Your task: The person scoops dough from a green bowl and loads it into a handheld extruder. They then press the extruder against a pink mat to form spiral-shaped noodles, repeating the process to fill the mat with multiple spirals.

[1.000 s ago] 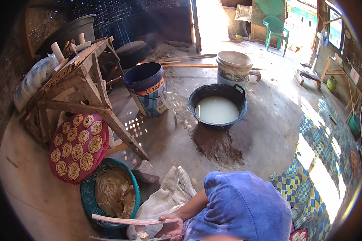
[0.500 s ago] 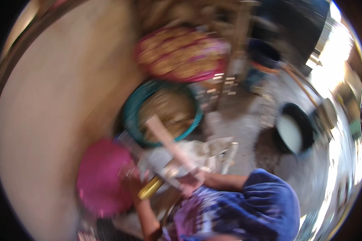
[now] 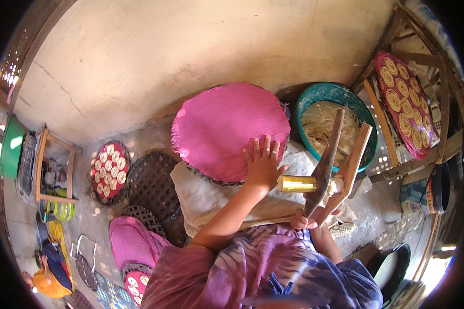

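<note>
My left hand (image 3: 263, 167) lies flat, fingers spread, on the near right part of a pink cloth (image 3: 227, 129) stretched over a round tray. The tray rests on pale sacking (image 3: 203, 201). My right hand (image 3: 312, 219) is closed around the lower end of a wooden hand press (image 3: 325, 172), held in front of my body. Its two wooden arms point up and away, and a gold-coloured metal cylinder (image 3: 299, 184) sticks out to the left. Pale dough clings beside the cylinder. Beyond the press stands a green basin (image 3: 308, 98) holding a mass of wet dough (image 3: 319, 129).
A pink tray of dough coils (image 3: 404, 100) leans on a wooden frame (image 3: 379, 123) at right. Leftward lie a smaller tray of coils (image 3: 108, 172), dark woven trays (image 3: 152, 180) and more pink cloth (image 3: 131, 239). A person in orange (image 3: 56, 283) is at far lower left. A dark bucket (image 3: 389, 270) stands lower right.
The view has swung left and steadied, bringing the left-hand trays and the person into sight. My left hand, blurred by the pink tray's edge before, now rests flat on the cloth. My right hand keeps the press.
</note>
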`<state>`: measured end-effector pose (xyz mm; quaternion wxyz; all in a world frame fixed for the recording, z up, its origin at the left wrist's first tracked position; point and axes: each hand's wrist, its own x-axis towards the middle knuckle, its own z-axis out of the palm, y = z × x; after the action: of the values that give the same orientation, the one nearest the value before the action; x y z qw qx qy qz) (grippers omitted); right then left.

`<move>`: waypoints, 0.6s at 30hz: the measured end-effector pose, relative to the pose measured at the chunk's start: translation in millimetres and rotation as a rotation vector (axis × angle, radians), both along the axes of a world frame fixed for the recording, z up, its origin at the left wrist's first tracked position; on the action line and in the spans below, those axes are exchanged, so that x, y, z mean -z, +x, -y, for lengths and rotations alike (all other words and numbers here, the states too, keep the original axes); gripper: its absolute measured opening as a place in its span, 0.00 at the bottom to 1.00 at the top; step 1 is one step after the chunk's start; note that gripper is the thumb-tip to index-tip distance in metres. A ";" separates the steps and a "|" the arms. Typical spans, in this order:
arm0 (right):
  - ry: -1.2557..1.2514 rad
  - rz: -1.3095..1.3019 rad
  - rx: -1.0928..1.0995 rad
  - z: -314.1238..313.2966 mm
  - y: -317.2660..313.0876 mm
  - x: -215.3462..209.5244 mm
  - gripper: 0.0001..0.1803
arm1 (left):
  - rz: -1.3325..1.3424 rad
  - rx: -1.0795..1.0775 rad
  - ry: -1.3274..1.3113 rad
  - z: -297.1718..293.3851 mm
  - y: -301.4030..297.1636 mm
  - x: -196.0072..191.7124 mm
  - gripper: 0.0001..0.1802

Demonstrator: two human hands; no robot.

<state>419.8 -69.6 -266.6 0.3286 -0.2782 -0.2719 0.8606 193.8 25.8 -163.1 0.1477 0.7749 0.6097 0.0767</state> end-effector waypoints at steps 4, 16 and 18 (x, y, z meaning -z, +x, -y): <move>-0.030 -0.108 -0.074 0.8 5.9 -2.9 0.77 | 0.725 0.053 -0.046 -12.0 -24.6 -32.0 0.43; -0.081 -0.366 -0.814 -83.6 -46.2 -173.4 0.79 | 1.879 0.383 -0.240 -39.4 -113.6 -186.8 0.56; 0.098 -0.056 -0.806 -116.2 -61.5 -214.5 0.75 | 2.047 0.491 -0.318 -67.5 -153.4 -183.7 0.55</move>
<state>358.3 46.6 -52.1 -0.0151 -0.1096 -0.3909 0.9138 40.4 93.3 20.6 0.7010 0.4149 0.0251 0.5794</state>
